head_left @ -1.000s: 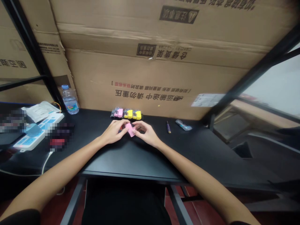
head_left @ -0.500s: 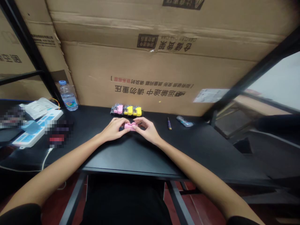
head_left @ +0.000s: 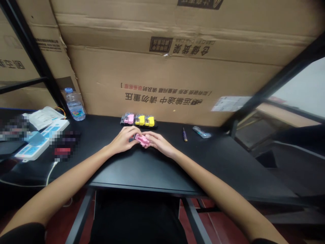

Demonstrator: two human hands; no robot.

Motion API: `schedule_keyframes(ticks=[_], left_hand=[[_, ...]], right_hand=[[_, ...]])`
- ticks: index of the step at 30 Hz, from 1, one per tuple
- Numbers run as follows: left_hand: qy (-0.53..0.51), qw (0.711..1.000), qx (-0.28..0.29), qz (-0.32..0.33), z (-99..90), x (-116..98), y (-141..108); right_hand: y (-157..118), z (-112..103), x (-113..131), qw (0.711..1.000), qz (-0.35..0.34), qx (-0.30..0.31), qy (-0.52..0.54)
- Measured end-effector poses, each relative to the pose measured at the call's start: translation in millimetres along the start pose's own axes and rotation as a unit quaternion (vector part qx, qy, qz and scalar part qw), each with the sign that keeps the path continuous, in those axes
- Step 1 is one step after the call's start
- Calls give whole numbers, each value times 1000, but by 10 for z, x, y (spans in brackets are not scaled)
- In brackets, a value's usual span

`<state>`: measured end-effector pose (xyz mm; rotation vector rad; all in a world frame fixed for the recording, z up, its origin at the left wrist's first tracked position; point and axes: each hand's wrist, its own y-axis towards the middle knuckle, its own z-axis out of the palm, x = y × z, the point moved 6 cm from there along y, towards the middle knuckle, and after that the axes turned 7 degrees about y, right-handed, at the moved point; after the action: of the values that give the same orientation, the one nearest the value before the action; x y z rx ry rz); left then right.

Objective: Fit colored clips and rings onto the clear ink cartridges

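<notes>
Just above the black table, a small pink plastic piece (head_left: 142, 140) with a slot in it is tilted between both hands. My left hand (head_left: 125, 139) pinches its left end between thumb and fingers, and something dark shows beside the thumb there. My right hand (head_left: 160, 143) closes on the right end, its fingers partly behind the piece. Behind the hands stands a row of similar parts: a pink one (head_left: 129, 118) with clear and dark sections, then two yellow ones, a left yellow part (head_left: 140, 120) and a right yellow part (head_left: 150, 121).
Right of the hands lie a small screwdriver (head_left: 185, 135) and a clear plastic packet (head_left: 201, 132). At left are a water bottle (head_left: 76, 107), a white power strip (head_left: 38, 144) and a white cable (head_left: 52, 169). A cardboard sheet (head_left: 162, 74) walls off the table's back.
The pink piece has turned from roughly level to tilted, its right end lower. My right thumb and fingers have shifted around it, and my left hand has stayed nearly in place.
</notes>
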<state>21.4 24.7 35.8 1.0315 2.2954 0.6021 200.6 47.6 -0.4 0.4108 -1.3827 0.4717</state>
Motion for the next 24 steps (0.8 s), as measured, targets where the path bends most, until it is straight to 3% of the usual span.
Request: schedule_keyframes(ticks=[4,7,12,16,20,24], left_hand=[[24,1000,11,5,1,-22,10],[41,999,4,-18,-51,30,16],[75,991,23,-106,-200,294,-29],[78,986,78,-128,-239,496,-106],[84,973,147,-154,-143,637,-186],[80,964,183,-177,-60,673,-217]], right_hand=[[-48,140,-42,995,51,40,72],[-36,133,-56,996,36,21,74],[23,-49,-54,998,-8,-40,50],[46,-183,-42,997,-25,-71,6],[55,-260,-9,994,-40,-91,-40],[56,-292,15,990,-47,-102,-80]])
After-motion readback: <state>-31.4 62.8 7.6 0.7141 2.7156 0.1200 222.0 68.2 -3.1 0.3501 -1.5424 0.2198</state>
